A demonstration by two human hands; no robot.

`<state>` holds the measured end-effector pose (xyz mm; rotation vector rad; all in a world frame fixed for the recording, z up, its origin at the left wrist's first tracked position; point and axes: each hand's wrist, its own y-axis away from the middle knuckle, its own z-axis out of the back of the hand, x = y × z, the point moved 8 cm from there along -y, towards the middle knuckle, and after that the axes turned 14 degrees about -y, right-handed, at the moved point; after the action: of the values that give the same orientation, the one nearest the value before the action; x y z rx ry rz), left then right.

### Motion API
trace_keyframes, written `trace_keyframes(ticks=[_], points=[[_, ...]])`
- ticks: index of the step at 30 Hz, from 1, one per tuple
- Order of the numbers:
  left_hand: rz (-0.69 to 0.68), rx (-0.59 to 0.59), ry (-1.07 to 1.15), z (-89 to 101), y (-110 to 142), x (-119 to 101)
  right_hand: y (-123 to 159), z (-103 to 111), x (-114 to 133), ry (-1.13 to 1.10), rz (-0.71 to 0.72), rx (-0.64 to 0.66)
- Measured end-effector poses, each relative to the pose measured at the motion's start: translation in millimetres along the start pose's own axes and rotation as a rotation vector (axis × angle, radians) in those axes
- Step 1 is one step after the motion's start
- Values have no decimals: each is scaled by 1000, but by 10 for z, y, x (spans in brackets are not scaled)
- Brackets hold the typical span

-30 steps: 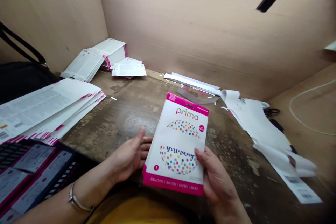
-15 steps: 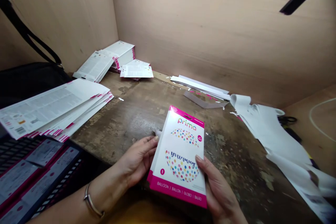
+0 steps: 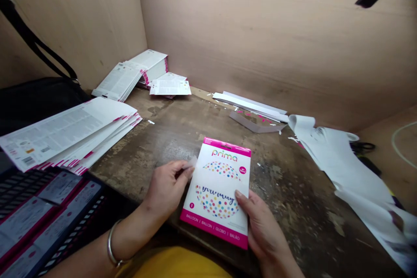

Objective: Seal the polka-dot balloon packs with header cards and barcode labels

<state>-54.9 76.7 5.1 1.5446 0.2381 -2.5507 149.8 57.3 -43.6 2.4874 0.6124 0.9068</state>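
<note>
A white and pink "prima" balloon package [image 3: 219, 182] with coloured dots lies low over the worn wooden table [image 3: 182, 132], close to its near edge. My right hand [image 3: 259, 226] grips its lower right corner, thumb on the front. My left hand [image 3: 167, 189] is at the package's left edge, fingers pinched on a small clear film tab [image 3: 193, 163] sticking out there.
A fanned stack of printed white cards [image 3: 68, 132] lies at the left, above dark trays [image 3: 39, 213]. More card stacks [image 3: 137, 71] sit in the far corner. Loose white paper strips [image 3: 345, 169] trail along the right. A black bag [image 3: 35, 100] stands at the far left. Plywood walls enclose the table.
The package has come down and flatter toward the table. My left hand has shifted from behind its left edge to pinching the clear tab at that edge.
</note>
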Motion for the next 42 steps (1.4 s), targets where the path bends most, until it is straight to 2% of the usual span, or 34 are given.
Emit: trace_keyframes(ticks=[2, 4, 7, 11, 13, 15, 17, 19, 21, 22, 25, 29, 32, 35, 37, 39, 42], points=[[-216, 18, -230, -75, 9, -176, -19, 8, -29, 22, 10, -11], [-361, 85, -431, -251, 49, -270, -43, 41, -54, 50, 27, -37], [-474, 186, -692, -503, 116, -297, -78, 69, -57, 88, 60, -47], [-534, 251, -915, -633, 154, -299, -41, 12, 15, 212, 51, 34], [-551, 270, -966, -651, 161, -308, 34, 34, 144, 460, 113, 14], [-566, 279, -997, -664, 171, -314, 165, 60, 405, 885, 363, -110], [-577, 273, -1006, -665, 182, -312, 322, -60, 548, 1344, 649, -159], [-591, 250, -977, -647, 191, -308, 369, -209, 403, 1683, 751, -3], [-613, 195, -899, -598, 195, -318, 343, -263, 169, 1862, 691, 182], [-622, 158, -850, -565, 194, -324, 326, -272, 83, 1915, 657, 225], [-625, 60, -753, -482, 187, -327, 286, -332, -65, 1984, 616, 260], [-644, 7, -788, -482, 193, -342, 229, -520, -191, 1949, 575, 355], [-661, -5, -802, -489, 194, -354, 191, -612, -181, 1905, 532, 427], [-675, 33, -839, -517, 194, -325, 231, -601, -96, 1876, 515, 532], [-661, 63, -866, -533, 187, -289, 279, -528, 18, 1887, 560, 502], [-647, 95, -883, -550, 184, -263, 308, -412, 105, 1948, 586, 397], [-638, 116, -901, -564, 187, -267, 316, -287, 61, 2044, 546, 315]])
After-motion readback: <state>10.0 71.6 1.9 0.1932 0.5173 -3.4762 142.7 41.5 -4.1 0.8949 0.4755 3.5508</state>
